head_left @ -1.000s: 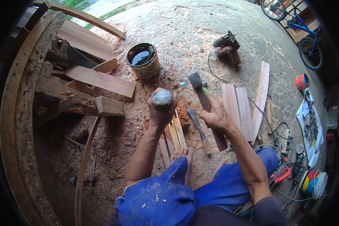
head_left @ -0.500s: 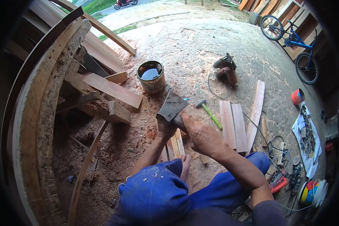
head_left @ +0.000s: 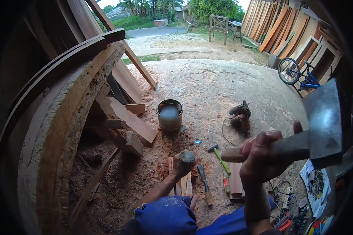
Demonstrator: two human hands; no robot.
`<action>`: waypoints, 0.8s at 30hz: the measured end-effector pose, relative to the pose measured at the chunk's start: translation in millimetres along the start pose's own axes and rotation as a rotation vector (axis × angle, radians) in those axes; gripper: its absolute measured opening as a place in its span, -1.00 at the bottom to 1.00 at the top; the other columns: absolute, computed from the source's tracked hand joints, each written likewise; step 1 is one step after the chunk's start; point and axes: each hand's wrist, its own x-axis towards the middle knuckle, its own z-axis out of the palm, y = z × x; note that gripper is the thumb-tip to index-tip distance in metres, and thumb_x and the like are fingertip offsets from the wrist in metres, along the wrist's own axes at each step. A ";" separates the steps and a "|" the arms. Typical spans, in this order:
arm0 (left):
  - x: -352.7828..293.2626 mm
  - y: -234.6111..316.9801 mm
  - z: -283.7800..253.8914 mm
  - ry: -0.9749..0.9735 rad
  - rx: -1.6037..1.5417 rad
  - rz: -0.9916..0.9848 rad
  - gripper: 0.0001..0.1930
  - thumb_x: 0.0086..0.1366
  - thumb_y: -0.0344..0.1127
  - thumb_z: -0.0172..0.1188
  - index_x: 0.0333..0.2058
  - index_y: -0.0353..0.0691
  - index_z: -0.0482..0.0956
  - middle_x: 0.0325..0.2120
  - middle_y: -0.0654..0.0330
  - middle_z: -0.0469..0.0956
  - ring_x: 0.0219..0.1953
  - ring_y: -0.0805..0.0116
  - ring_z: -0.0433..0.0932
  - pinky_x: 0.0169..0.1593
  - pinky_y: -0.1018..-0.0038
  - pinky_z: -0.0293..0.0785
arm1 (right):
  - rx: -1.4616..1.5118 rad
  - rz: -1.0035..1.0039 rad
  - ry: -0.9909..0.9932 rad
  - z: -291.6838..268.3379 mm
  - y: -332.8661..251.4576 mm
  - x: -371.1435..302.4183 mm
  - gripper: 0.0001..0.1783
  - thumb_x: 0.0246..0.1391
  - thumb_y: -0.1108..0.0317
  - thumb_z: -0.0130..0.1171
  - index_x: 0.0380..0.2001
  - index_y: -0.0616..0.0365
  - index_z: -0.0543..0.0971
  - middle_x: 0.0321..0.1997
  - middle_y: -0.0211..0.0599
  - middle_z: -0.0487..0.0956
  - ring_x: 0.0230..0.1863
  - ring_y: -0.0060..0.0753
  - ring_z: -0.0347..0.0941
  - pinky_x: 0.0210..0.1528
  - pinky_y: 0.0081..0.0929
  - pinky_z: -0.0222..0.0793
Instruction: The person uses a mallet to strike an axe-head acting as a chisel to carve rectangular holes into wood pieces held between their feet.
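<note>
Your right hand (head_left: 262, 166) is clenched on the wooden handle of the axe (head_left: 323, 123), which is raised well above the floor (head_left: 211, 88), handle nearly level and metal head to the right. Your left hand (head_left: 180, 169) is closed around an upright tool (head_left: 187, 157); its round, worn top faces up, and its lower end is hidden beneath the fist. Directly below and on the near side of that fist, toward the floor's near edge, lie narrow wood strips (head_left: 188, 182), with your bare foot (head_left: 193, 201) at their near end. Just right of the strips, a chisel (head_left: 204, 184) lies flat with its wooden handle toward you. Further right rests the hammer (head_left: 219, 158), green handle angled toward the floor's near right corner, close to the planks (head_left: 235, 178). Beyond your left hand, toward the floor's far edge, a bucket (head_left: 170, 124) stands upright; a power saw (head_left: 241, 117) sits to its right, well apart. A heavy timber bench (head_left: 72, 117) lines the floor's left edge. A blue bicycle (head_left: 308, 80) stands at the floor's far right corner.
</note>
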 end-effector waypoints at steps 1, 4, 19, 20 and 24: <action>-2.1 -9.0 -0.4 0.038 -0.177 -0.048 -0.81 0.17 -0.33 0.42 -0.50 -0.23 0.57 -0.59 0.24 0.56 -0.53 0.37 0.56 -0.39 0.39 0.50 | -0.110 -0.021 -0.188 5.7 18.9 -24.8 -0.33 0.15 0.50 0.15 0.30 0.24 0.19 -0.33 -0.04 0.55 -0.44 -0.17 0.52 -0.33 -0.18 0.49; -6.3 -21.9 13.0 0.033 -0.407 -0.103 -0.80 0.13 -0.34 0.44 -0.34 -0.23 0.59 -0.46 0.23 0.61 -0.42 0.41 0.58 -0.29 0.42 0.53 | -0.491 0.499 -1.048 5.2 98.0 -84.5 -0.31 0.07 0.42 0.18 0.28 0.20 0.24 -0.19 0.27 0.61 -0.14 0.38 0.57 -0.07 0.13 0.47; 17.4 5.4 -17.5 0.147 -0.444 -0.292 -0.75 0.21 -0.35 0.44 -0.50 -0.25 0.52 -0.56 0.25 0.53 -0.54 0.54 0.51 -0.43 0.50 0.44 | 0.017 1.320 -0.518 -32.9 108.7 -170.0 -0.35 0.06 0.36 0.32 0.20 0.28 0.35 -0.38 -0.32 0.56 -0.45 -0.51 0.51 -0.40 -0.47 0.45; 21.5 18.6 -19.4 0.123 -0.302 -0.133 -0.75 0.20 -0.35 0.45 -0.50 -0.24 0.51 -0.55 0.23 0.54 -0.55 0.50 0.52 -0.44 0.50 0.44 | -0.008 1.275 -0.504 -32.6 116.1 -171.7 -0.34 0.06 0.36 0.32 0.22 0.26 0.35 -0.39 -0.32 0.55 -0.47 -0.51 0.50 -0.43 -0.46 0.44; 71.5 82.4 -47.0 0.208 -0.086 0.078 -0.78 0.28 -0.33 0.42 -0.45 -0.23 0.56 -0.52 0.30 0.54 -0.51 0.57 0.48 -0.42 0.53 0.44 | 0.084 1.351 -0.416 -35.8 127.1 -176.9 -0.38 0.11 0.43 0.27 0.23 0.21 0.32 -0.52 -0.41 0.47 -0.63 -0.61 0.39 -0.62 -0.51 0.36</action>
